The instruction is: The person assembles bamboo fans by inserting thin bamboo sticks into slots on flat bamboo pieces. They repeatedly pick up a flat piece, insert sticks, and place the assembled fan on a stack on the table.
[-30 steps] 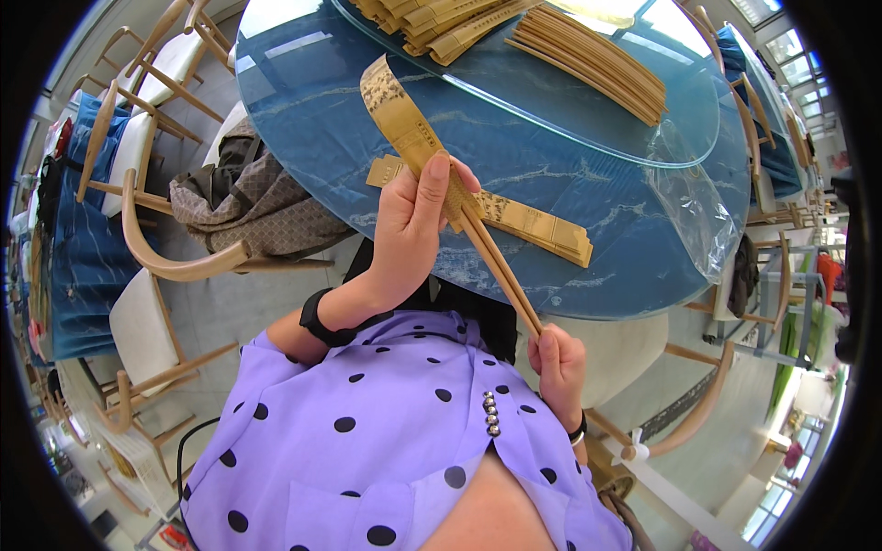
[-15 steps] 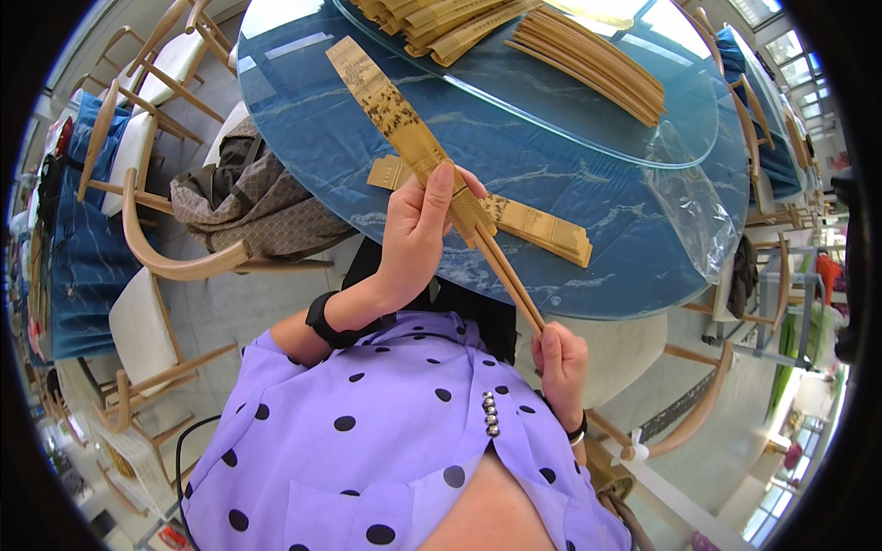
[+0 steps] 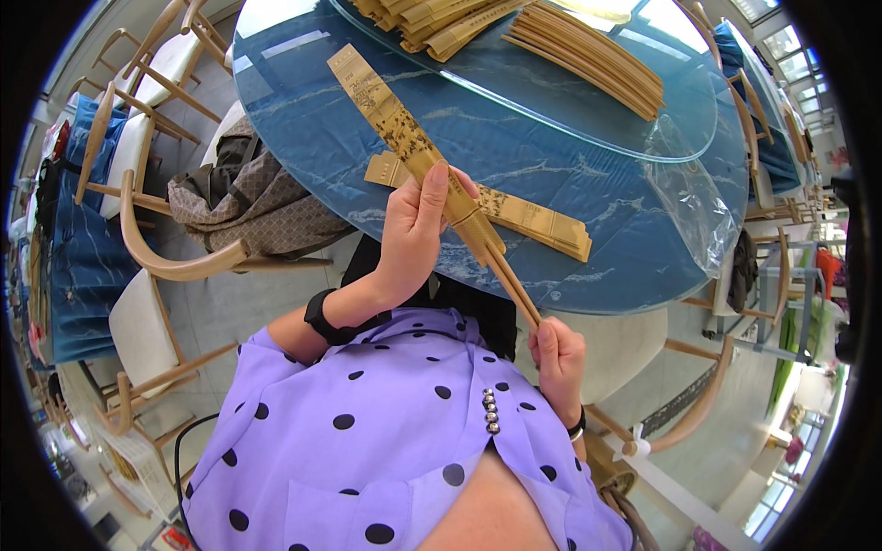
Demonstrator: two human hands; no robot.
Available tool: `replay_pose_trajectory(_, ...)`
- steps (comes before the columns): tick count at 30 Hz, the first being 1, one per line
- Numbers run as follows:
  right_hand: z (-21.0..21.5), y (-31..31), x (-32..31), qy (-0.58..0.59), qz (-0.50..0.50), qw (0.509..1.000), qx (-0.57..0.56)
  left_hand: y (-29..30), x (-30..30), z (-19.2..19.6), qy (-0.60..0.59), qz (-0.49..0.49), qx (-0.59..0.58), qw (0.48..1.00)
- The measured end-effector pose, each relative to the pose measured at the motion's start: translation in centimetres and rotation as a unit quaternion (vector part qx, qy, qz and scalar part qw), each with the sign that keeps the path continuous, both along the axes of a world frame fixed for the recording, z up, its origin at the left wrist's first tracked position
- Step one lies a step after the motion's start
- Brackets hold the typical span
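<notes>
Bamboo folded fan point(image 3: 418, 151) runs diagonally from upper left to frame centre above the blue worktop point(image 3: 597, 184). The left hand point(image 3: 415, 234) has its grip wrapped around the middle; the right hand point(image 3: 556, 360) pinches the fan's lower end.

Bright, even daylight throughout. White glare on the glass disc point(image 3: 588, 110) at its far edge, pale sheen beside it on the blue table point(image 3: 303, 129). Soft, faint shadows only, directly under the table's near rim. Strong fisheye bending away from the table, black corners beyond. Sharp near the table, softer toward the rim.
</notes>
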State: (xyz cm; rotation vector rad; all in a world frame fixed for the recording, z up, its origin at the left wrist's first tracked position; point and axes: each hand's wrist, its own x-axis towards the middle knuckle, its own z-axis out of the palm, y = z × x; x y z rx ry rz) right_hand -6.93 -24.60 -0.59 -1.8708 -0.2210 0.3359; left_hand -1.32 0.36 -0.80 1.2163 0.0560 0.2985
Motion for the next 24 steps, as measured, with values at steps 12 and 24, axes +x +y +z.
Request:
replay_pose_trajectory(12,0.6,-0.2,0.0,-0.023,0.004,0.999,-0.021,0.2,0.3,0.6,-0.021,-0.007,-0.032,0.999)
replay_pose_trajectory(24,0.8,0.2,0.4,-0.038,0.003,0.999,-0.021,0.1,-0.4,0.5,-0.019,-0.017,-0.05,0.998)
